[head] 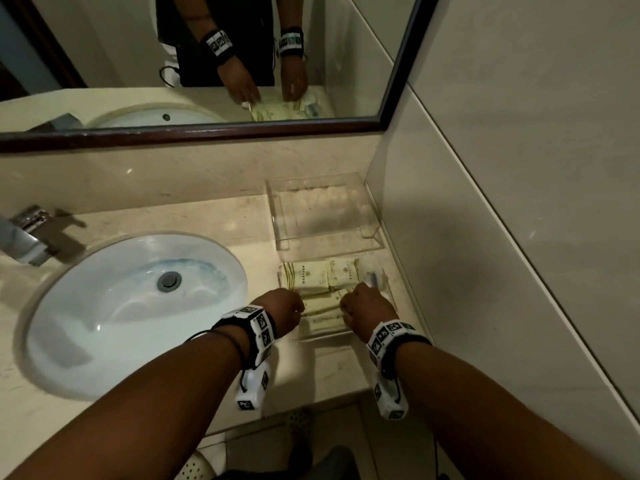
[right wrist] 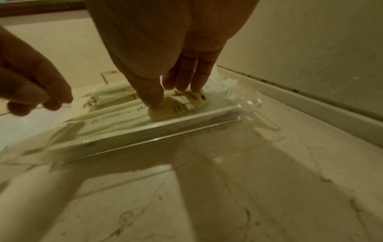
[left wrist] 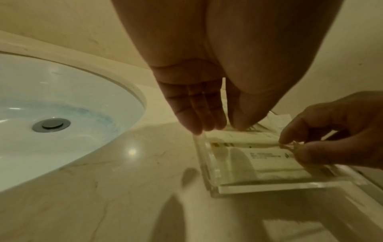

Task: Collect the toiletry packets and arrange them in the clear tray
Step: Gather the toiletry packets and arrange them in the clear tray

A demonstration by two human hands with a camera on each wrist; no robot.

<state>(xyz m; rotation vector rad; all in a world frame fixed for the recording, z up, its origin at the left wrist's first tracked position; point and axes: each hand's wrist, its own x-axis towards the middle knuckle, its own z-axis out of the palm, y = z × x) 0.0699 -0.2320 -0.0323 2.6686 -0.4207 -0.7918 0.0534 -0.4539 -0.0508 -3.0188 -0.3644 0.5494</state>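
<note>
A cream marble worktop (head: 221, 220) carried a white oval sink (head: 135, 306) with chrome tap (head: 29, 233), below a dark-framed mirror (head: 384, 123) and beside a pale tiled wall (head: 502, 168). Two clear acrylic trays lay by the wall; the far tray (head: 277, 216) held nothing, the near tray (left wrist: 269, 188) held pale cream toiletry packets (head: 308, 278) with gold stripes. Left hand (head: 282, 311) and right hand (head: 369, 308) each pinched an end of one packet (left wrist: 244, 141) between thumb and fingers (right wrist: 182, 78).

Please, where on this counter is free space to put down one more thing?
The far clear tray looks empty. Bare counter lies between the sink and both trays. The near tray is crowded: packets and both hands, left hand, right hand.
</note>
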